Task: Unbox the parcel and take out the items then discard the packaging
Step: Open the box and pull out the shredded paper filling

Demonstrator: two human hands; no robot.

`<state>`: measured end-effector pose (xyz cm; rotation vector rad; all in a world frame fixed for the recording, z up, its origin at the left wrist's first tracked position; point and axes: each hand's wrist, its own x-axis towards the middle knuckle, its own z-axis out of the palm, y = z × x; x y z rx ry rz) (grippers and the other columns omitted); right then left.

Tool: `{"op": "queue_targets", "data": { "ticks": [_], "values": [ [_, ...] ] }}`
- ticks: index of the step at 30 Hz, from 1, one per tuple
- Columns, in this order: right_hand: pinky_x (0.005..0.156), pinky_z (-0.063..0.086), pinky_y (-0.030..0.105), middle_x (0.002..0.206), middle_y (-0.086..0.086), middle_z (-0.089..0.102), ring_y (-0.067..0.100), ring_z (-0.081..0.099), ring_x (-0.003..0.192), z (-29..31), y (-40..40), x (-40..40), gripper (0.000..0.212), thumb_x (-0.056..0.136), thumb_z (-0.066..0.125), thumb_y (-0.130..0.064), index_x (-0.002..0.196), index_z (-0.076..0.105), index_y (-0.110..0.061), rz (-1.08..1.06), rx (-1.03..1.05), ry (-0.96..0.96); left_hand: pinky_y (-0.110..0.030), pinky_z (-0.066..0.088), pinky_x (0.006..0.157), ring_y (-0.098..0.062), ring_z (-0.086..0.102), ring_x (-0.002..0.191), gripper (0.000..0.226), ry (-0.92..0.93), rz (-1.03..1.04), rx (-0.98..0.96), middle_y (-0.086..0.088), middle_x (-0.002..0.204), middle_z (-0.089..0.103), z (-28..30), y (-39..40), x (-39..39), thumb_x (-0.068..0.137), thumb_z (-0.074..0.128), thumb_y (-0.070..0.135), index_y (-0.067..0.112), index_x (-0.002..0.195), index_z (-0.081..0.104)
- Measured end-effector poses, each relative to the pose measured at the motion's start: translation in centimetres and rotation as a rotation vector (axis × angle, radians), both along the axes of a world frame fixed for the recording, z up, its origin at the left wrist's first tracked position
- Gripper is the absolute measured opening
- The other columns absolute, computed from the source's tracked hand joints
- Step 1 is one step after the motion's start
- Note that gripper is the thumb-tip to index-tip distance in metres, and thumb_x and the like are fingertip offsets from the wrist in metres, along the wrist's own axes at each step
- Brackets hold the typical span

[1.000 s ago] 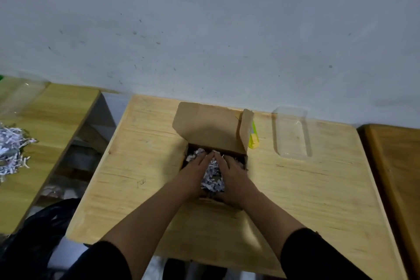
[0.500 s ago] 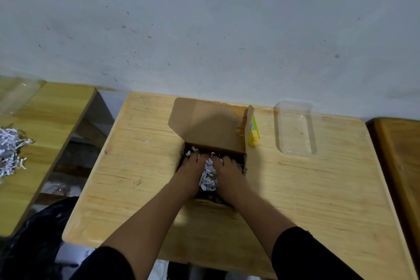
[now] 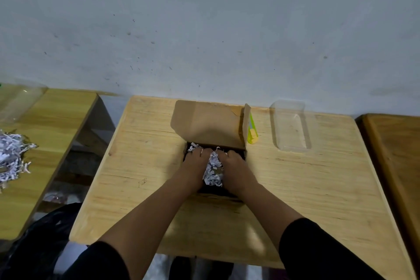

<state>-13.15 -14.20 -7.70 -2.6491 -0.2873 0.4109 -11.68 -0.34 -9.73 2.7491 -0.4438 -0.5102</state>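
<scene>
While both hands sit inside the open brown cardboard box (image 3: 211, 125) on the pale wooden table (image 3: 318, 188) | left hand (image 3: 193, 165) and right hand (image 3: 236, 166) cupped around white shredded paper filler (image 3: 212, 171) — pressed between them | fingertips buried — closure cannot be told | clear plastic tray (image 3: 292, 127) lies well right of box

Dim, soft light — edges bowed, slight overall blur.
</scene>
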Motion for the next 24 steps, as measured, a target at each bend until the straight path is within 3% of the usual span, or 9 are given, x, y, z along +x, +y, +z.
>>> {"op": "queue_targets", "data": {
  "ticks": [3,6,9,11,13,18,24],
  "values": [
    [0.1,0.04,0.038,0.129,0.017,0.048,0.032,0.044,0.121,1.5,0.2,0.1,0.066,0.082,0.065,-0.016,0.14,0.033,-0.013,-0.002,0.019,-0.044,-0.046,0.033,0.107,-0.036,0.047,0.12,0.068,-0.06,-0.015,-0.033,-0.016,0.127,0.053,0.9,0.1,0.4,0.081,0.029,0.051,0.007,0.13,0.046],
    [0.096,0.043,0.04,0.126,0.019,0.049,0.035,0.047,0.117,3.4,0.2,0.3,0.069,0.083,0.063,-0.02,0.142,0.028,-0.015,-0.017,-0.022,-0.075,-0.049,0.04,0.101,-0.04,0.051,0.114,0.052,-0.141,-0.055,-0.077,-0.022,0.122,0.056,4.3,0.0,0.4,0.086,0.046,0.035,0.001,0.126,0.05],
    [0.095,0.044,0.038,0.128,0.02,0.046,0.037,0.049,0.116,5.9,0.2,0.5,0.068,0.085,0.06,-0.021,0.143,0.026,-0.018,-0.046,-0.062,-0.084,-0.05,0.051,0.086,-0.043,0.056,0.103,0.046,-0.146,-0.087,-0.125,-0.025,0.115,0.059,7.1,0.1,0.8,0.08,0.059,0.019,-0.001,0.121,0.053],
    [0.09,0.045,0.035,0.124,0.021,0.048,0.036,0.052,0.111,8.0,-0.1,0.3,0.067,0.083,0.06,-0.02,0.143,0.028,-0.018,-0.06,-0.068,-0.104,-0.045,0.043,0.099,-0.04,0.046,0.117,0.057,-0.184,-0.123,-0.102,-0.022,0.128,0.049,8.5,0.0,1.0,0.082,0.058,0.023,0.003,0.132,0.042],
    [0.086,0.046,0.033,0.123,0.024,0.049,0.037,0.056,0.104,10.0,-0.6,-0.1,0.065,0.079,0.061,-0.017,0.139,0.036,-0.017,-0.087,-0.073,-0.157,-0.041,0.031,0.108,-0.035,0.033,0.129,0.075,-0.111,-0.092,-0.119,-0.018,0.137,0.037,10.3,-0.4,1.2,0.077,0.068,0.029,0.009,0.138,0.029],
    [0.082,0.048,0.034,0.11,0.021,0.053,0.037,0.057,0.099,13.3,-3.8,-1.8,0.064,0.075,0.067,-0.02,0.133,0.043,-0.015,-0.191,-0.099,-0.222,-0.036,0.027,0.11,-0.032,0.034,0.129,0.076,-0.194,-0.22,-0.153,-0.012,0.134,0.043,12.5,-4.1,2.0,0.073,0.068,0.04,0.014,0.135,0.034],
    [0.07,0.045,0.032,0.097,0.017,0.057,0.034,0.057,0.088,12.5,-10.9,-4.7,0.051,0.067,0.068,-0.021,0.115,0.052,-0.013,-0.289,-0.146,-0.202,-0.035,0.027,0.107,-0.031,0.029,0.131,0.08,-0.113,-0.271,-0.248,-0.016,0.136,0.036,12.4,-11.5,-0.7,0.074,0.072,0.022,0.01,0.139,0.027]
  ]
}}
